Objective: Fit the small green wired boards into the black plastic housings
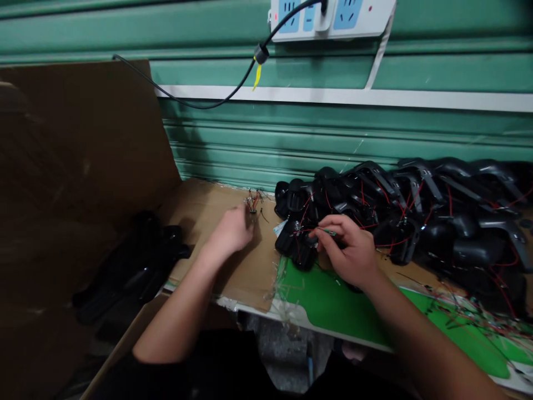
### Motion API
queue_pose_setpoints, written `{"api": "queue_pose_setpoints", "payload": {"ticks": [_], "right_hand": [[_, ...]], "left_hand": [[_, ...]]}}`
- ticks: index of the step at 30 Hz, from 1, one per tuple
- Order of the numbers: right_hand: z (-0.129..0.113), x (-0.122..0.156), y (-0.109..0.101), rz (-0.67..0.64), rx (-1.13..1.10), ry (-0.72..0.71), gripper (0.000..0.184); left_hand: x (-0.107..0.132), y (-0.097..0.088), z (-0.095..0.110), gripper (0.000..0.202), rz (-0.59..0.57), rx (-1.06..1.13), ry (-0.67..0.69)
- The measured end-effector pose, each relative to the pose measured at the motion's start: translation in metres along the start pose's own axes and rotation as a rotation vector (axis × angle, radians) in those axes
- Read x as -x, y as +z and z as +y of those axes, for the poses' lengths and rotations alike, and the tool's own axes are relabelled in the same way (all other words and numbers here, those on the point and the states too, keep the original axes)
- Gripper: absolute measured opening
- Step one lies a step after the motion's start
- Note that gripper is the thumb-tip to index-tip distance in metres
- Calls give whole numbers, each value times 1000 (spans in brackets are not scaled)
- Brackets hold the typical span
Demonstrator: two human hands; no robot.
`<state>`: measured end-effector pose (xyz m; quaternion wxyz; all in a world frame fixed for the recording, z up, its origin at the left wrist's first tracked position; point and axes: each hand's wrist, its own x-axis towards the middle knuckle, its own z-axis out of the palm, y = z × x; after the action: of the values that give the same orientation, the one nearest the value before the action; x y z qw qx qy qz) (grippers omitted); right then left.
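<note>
My right hand [347, 247] pinches a small green circuit board [330, 232] between thumb and fingers, beside the nearest black plastic housings [291, 236]. Red wires run from around the board to these housings. My left hand [234, 229] is over the brown cardboard sheet [258, 278], at a small pile of wired parts [252, 201] with red and black leads. Its fingers are blurred and partly hidden, so whether they grip one of the parts does not show.
Rows of black housings with red wires [410, 194] line the bench to the right. A green mat [328, 303] lies along the front, with tangled wires [470, 316] at right. An open cardboard box [83, 139] holding black parts [141, 266] stands left. A power strip [333, 19] hangs above, its black cable [208, 105] drooping.
</note>
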<state>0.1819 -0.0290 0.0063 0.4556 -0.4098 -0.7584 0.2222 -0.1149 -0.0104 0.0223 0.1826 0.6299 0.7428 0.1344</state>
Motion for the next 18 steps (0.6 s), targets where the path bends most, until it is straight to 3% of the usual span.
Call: {"api": "queue_pose_setpoints", "payload": {"ticks": [4, 5, 8, 9, 11, 14, 18], "right_hand": [[-6, -2, -1, -18, -15, -4, 12], [-8, -3, -1, -10, -4, -16, 12], [-10, -4, -1, 8, -4, -22, 11], [-10, -3, 0, 4, -9, -25, 10], [-9, -3, 2, -7, -9, -39, 9], [-9, -1, 4, -11, -11, -79, 7], [-11, -1, 7, -15, -39, -100, 5]], "left_hand": [[65, -24, -32, 51, 344, -136, -76], [82, -30, -43, 58, 424, -215, -152], [125, -40, -74, 98, 564, -319, -582], [136, -41, -82, 106, 575, -324, -674], [149, -39, -97, 124, 491, -263, -743], [153, -36, -117, 132, 483, -198, -931], [136, -41, -139, 142, 294, -123, -909]]}}
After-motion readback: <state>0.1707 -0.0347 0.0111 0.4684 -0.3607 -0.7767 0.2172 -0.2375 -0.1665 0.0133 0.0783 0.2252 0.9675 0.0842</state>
